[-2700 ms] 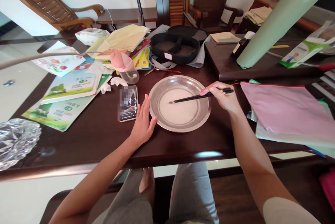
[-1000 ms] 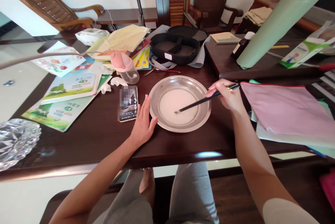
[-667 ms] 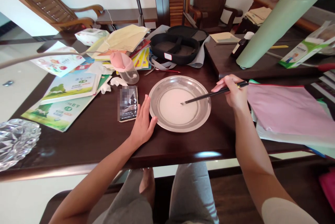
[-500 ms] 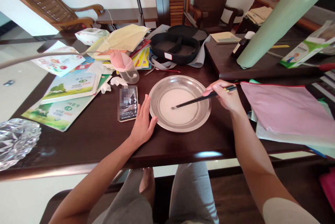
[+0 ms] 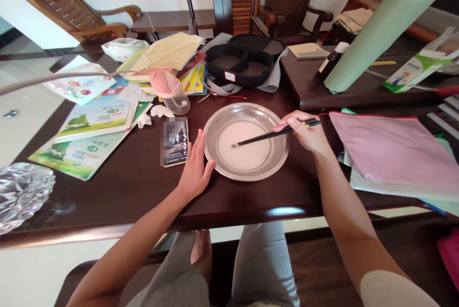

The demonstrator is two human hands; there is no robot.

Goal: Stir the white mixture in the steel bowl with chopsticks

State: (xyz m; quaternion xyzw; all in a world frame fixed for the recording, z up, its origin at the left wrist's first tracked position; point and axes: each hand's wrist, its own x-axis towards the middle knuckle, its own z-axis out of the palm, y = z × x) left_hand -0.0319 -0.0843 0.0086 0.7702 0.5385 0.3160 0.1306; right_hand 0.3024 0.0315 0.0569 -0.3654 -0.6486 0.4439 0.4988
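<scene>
A round metal dish point(image 5: 281, 158) stands on the dark wooden table, with a cloudy whitish liquid point(image 5: 251, 154) in its bottom. Fingers stretched out, my left hand point(image 5: 195, 168) rests against the dish's left rim, its thumb and fingertips at the edge. My right hand point(image 5: 304, 132) is closed around black chopsticks point(image 5: 260, 139) and comes in over the right rim. The chopstick tips reach the liquid left of the dish's middle. Just left of my left hand lies a phone point(image 5: 177, 142) with its screen lit and partly blurred.
Behind the dish sit an open black case point(image 5: 238, 65) and a pink-lidded cup point(image 5: 168, 87). Booklets point(image 5: 96, 118) and a cut-glass dish point(image 5: 25, 192) are at left. A pink pouch point(image 5: 390, 147), green flask point(image 5: 383, 34) and dark bottle point(image 5: 332, 60) are at right.
My right hand and the chopsticks have shifted slightly left, carrying the tips a little left in the liquid. My left hand stays at the rim.
</scene>
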